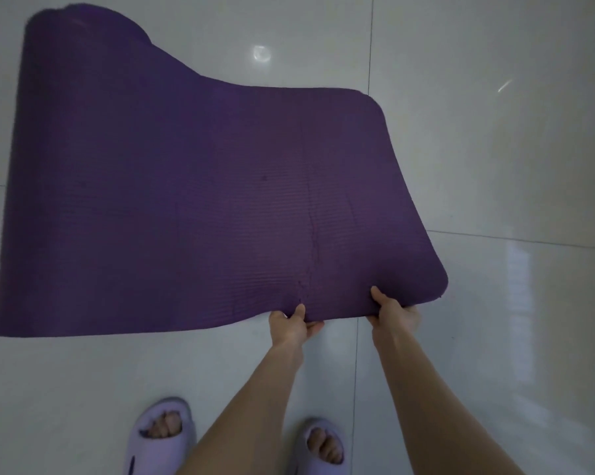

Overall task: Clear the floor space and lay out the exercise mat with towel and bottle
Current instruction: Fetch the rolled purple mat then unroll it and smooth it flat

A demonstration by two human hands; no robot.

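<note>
A dark purple ribbed exercise mat (193, 186) is spread over the glossy tiled floor, with its far left part still curled into a roll at the top left. Its near right end is lifted off the floor. My left hand (290, 325) pinches the mat's near edge, thumb on top and fingers underneath. My right hand (393, 311) grips the same edge near the rounded right corner, thumb on top. No towel or bottle is in view.
Pale grey floor tiles (494, 166) with dark grout lines surround the mat. My feet in lilac slippers (160, 437) stand at the bottom of the view, just behind the mat's near edge.
</note>
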